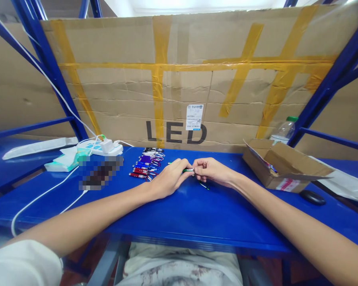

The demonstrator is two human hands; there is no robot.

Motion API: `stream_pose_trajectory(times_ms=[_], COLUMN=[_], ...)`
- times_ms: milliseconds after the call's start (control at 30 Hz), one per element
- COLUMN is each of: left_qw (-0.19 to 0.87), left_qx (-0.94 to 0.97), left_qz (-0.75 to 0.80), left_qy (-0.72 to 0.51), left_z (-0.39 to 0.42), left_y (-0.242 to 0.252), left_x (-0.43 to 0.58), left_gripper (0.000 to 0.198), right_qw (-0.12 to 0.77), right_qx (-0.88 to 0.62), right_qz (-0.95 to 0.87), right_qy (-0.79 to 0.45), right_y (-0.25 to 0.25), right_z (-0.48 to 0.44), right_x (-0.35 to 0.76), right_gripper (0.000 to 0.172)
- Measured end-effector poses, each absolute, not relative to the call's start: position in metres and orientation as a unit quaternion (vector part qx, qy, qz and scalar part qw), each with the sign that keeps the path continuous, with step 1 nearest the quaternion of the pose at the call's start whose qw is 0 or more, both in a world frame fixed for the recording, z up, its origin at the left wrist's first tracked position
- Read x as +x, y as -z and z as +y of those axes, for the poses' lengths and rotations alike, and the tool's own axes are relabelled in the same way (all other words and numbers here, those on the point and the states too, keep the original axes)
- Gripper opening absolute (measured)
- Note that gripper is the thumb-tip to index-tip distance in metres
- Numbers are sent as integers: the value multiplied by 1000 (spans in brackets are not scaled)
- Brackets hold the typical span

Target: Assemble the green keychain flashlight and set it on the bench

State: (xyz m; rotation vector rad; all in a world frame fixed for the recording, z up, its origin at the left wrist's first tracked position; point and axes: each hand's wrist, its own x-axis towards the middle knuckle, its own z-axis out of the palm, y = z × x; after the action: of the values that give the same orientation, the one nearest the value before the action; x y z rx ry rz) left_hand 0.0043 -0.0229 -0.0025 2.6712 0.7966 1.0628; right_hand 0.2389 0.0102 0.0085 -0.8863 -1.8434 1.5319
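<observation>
A small green keychain flashlight (188,170) is held between my two hands over the blue table. My left hand (170,176) is closed around its body, and most of it is hidden by the fingers. At the silvery end, my right hand (210,171) pinches with thumb and fingertips. Below the right fingers shows a green carabiner clip (204,185); whether it is joined to the flashlight I cannot tell. Left of my hands lie several similar keychain flashlights (141,170) in red, blue, purple, silvery and black, lined up with their clips pointing right.
An open cardboard box (256,169) with small items inside stands at right, near a black mouse (312,197) and a bottle (285,130). On the left are a power strip (115,149), white cables, a tissue pack (62,161) and a blurred dark object (100,173). Cardboard (122,99) walls the back.
</observation>
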Motion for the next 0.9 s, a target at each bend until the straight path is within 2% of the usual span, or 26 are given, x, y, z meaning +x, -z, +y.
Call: stream_pose_trajectory(times_ms=[100, 267, 333, 433, 600, 900], left_qw=[78, 104, 127, 165, 225, 287], left_qx=[889, 863, 853, 844, 819, 799], left_qz=[260, 275, 288, 300, 323, 321], left_qy=[-369, -411, -415, -413, -417, -420], left_z=[-23, -19, -18, -17, -17, -13], left_y=[0, -4, -5, -5, -6, -3], left_x=[5, 8, 9, 9, 8, 7], left_gripper=[17, 18, 19, 20, 23, 24], right_qw=[296, 402, 417, 421, 389, 361], right_qx=[-339, -335, -332, -322, -285, -263], right_qz=[-712, -744, -751, -776, -857, -888], right_qy=[-539, -415, -389, -342, -182, -114], right_y=[-13, -20, -21, -22, -26, -21], right_z=[9, 10, 10, 5, -4, 1], right_x=[239, 234, 232, 233, 239, 243], right_gripper=[52, 49, 49, 42, 25, 23])
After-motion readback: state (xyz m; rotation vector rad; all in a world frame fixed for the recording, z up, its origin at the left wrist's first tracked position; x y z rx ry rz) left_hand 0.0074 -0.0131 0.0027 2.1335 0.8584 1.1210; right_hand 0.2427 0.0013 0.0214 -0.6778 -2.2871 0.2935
